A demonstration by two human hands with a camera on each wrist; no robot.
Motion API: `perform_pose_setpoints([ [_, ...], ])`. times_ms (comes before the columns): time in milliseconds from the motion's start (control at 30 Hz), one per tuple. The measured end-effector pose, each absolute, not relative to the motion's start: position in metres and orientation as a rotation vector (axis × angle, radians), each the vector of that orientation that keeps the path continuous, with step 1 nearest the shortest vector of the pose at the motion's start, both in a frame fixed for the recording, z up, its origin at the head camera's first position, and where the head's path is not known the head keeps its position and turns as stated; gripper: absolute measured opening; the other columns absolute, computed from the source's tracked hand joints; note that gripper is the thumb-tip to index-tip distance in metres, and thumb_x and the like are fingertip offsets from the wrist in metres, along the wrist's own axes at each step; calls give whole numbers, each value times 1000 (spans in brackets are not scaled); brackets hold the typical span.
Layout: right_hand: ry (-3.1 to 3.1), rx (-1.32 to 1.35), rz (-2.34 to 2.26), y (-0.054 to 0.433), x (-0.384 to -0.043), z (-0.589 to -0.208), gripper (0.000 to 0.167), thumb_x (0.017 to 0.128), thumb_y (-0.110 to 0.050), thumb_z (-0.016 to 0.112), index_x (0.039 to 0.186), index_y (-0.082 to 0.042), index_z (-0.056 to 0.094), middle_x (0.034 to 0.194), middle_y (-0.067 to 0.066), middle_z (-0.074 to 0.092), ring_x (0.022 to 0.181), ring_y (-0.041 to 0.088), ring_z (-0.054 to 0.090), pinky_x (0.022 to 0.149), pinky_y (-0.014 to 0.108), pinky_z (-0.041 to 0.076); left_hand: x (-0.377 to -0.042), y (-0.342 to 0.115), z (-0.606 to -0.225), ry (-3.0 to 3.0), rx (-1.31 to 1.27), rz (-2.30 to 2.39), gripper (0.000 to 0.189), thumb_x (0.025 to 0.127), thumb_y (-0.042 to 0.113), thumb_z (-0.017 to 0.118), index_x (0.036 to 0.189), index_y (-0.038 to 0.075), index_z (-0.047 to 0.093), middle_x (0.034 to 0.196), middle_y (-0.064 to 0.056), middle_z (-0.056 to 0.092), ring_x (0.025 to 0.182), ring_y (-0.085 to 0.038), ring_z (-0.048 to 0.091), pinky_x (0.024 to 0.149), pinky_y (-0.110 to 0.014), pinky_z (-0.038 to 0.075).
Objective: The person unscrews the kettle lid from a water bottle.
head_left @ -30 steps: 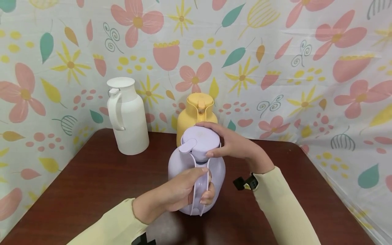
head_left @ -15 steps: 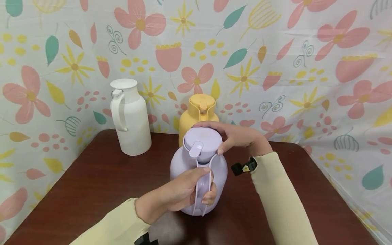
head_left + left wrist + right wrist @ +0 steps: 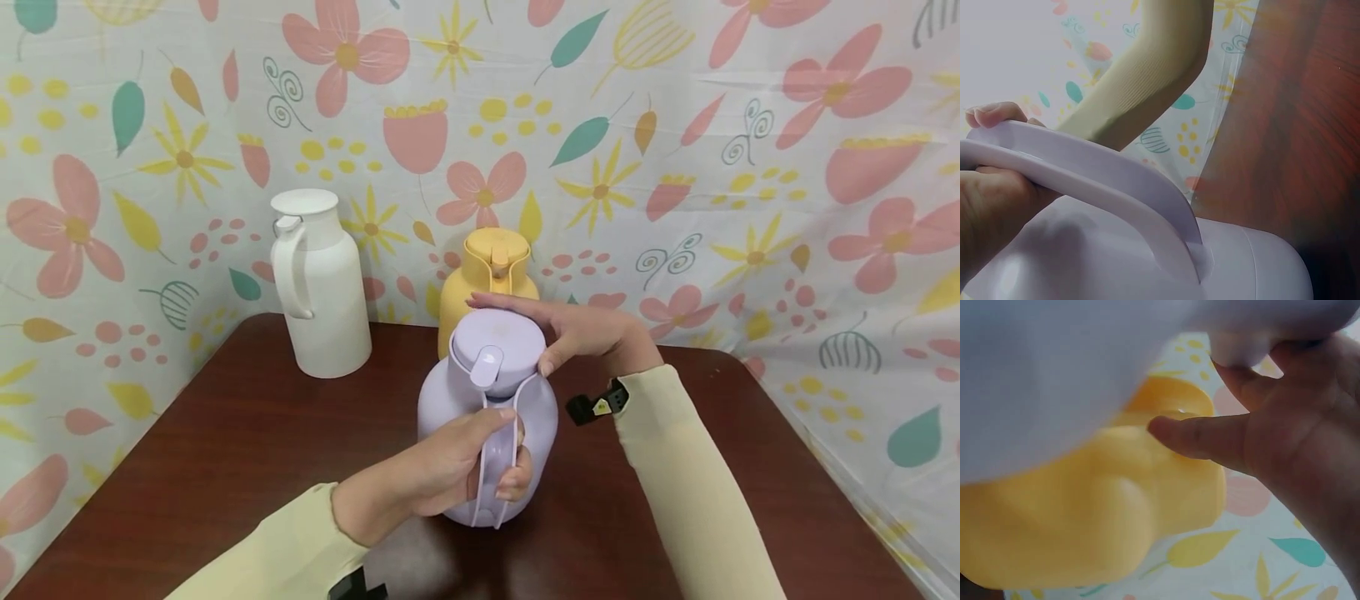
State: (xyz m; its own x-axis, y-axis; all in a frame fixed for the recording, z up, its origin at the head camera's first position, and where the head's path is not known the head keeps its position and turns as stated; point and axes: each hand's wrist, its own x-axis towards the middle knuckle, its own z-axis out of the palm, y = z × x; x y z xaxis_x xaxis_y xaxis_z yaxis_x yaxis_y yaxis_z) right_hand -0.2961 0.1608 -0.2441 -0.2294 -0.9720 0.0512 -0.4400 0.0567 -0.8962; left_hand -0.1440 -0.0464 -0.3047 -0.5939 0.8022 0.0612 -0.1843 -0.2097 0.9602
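A lilac thermos jug (image 3: 442,404) stands upright on the table, its handle facing the person. My left hand (image 3: 442,467) grips the handle (image 3: 1110,181), with the thumb along its upper part and the fingers wrapped round it. At the top, my right hand (image 3: 588,329) holds the round lid (image 3: 501,333), thumb on its near right edge and fingers round its far side. The lid's small lever (image 3: 487,365) points toward the handle. One finger (image 3: 1200,437) sticks out away from the lid in the right wrist view.
Close behind the lilac jug is a yellow jug (image 3: 453,304), partly hidden by it and by the right hand. A white jug (image 3: 330,292) stands at the back left of the dark wooden table (image 3: 247,467). Flower-printed cloth (image 3: 675,108) hangs behind and beside the table.
The lid has turned counterclockwise, its lever swinging from the left toward the handle. The right thumb has shifted rightward along the lid's edge. The left hand keeps its grip.
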Motion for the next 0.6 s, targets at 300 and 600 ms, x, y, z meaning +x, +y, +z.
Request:
perform_pose_setpoints([
  [300,2220,-1158,-1409,150,-250,-256,126,78,-79,66,164,-8,9,173,16,5,158,41,11,124,41,30,-145,-47,-306,1350,780,1890,41,109,35,21,80,14,40,65,9,48,63,-8,44,65,-23,38],
  [600,2739,-758,-1458,136,-195,-260,101,84,-49,80,160,-5,29,162,19,36,142,37,43,115,58,39,-145,-47,-306,1337,790,1901,41,109,34,23,80,13,41,66,9,48,63,-8,44,66,-23,39],
])
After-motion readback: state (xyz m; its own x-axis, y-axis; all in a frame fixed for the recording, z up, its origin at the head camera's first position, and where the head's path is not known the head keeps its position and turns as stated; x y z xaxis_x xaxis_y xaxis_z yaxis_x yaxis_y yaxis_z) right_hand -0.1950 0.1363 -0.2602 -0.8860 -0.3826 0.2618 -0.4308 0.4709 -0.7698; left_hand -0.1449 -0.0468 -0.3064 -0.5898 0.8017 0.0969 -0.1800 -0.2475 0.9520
